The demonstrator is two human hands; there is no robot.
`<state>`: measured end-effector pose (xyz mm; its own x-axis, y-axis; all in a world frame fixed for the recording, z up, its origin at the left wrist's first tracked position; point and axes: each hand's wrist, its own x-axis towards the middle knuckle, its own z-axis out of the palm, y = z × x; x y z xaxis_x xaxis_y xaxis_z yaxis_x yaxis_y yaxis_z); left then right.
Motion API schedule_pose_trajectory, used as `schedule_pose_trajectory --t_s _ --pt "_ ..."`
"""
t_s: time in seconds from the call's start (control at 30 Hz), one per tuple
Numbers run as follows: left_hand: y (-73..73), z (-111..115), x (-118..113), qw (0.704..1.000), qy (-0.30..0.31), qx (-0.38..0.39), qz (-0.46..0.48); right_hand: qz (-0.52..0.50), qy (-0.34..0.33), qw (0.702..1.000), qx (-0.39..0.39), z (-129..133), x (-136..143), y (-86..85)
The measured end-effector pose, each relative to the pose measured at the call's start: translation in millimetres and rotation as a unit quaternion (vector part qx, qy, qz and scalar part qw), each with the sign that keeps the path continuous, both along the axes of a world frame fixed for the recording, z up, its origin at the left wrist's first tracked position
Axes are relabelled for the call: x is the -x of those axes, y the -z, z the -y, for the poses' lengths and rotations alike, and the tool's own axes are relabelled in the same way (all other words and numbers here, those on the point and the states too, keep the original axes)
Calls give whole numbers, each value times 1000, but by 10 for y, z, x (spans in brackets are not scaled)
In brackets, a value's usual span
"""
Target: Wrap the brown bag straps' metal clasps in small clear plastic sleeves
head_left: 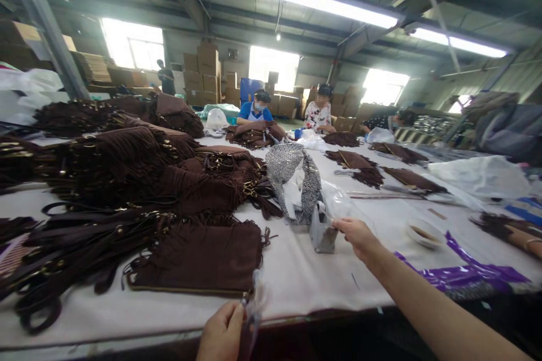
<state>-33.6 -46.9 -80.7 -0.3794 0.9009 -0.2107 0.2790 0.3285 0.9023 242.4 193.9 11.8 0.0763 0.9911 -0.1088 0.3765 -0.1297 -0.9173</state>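
Note:
A dark brown fringed pouch (pixel 199 259) lies flat before me, its gold zipper along the near edge. At the pouch's near right corner my left hand (pixel 222 330) is closed in a pinch at the zipper pull (pixel 244 295). A strip of clear plastic (pixel 257 293) hangs beside those fingers. My right hand (pixel 358 237) reaches to a small grey open-topped container (pixel 323 234), its fingertips pinched together at the right edge. What they hold there, if anything, is too small to make out. Behind the container stands a black-and-white speckled wrap (pixel 288 175) with white material inside.
Brown fringed pouches (pixel 114 163) are heaped at left, with dark straps (pixel 84 242) in front. A tape roll (pixel 424 234) and purple plastic packaging (pixel 470 273) lie at right. A co-worker's hand (pixel 523 240) shows at the right edge. Other people (pixel 256 110) work across the table.

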Motion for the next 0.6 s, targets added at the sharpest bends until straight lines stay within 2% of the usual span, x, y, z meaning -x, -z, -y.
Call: schedule_pose_trajectory --t_s 0.17,0.27,0.4,0.43,0.5,0.57,0.6 --pt "-61 -1 -20 1000 -4 1 -5 22 -22 999 13 327 -78 158" --pt "-74 10 -40 1000 -12 -5 -14 57 -29 998 15 330 -122 250" --pt "-107 67 -96 999 -30 -25 -19 136 -70 988 22 351 -151 256" --pt "-117 79 -111 999 -33 -29 -20 158 -101 982 23 407 -117 245" --pt "-133 95 -136 998 -41 -34 -25 184 -218 958 24 607 30 209" --pt "-143 105 -158 997 -46 -42 -37 164 -356 919 29 902 276 158" --pt "-146 110 -169 997 -45 -48 -43 147 -403 903 32 1063 427 132"
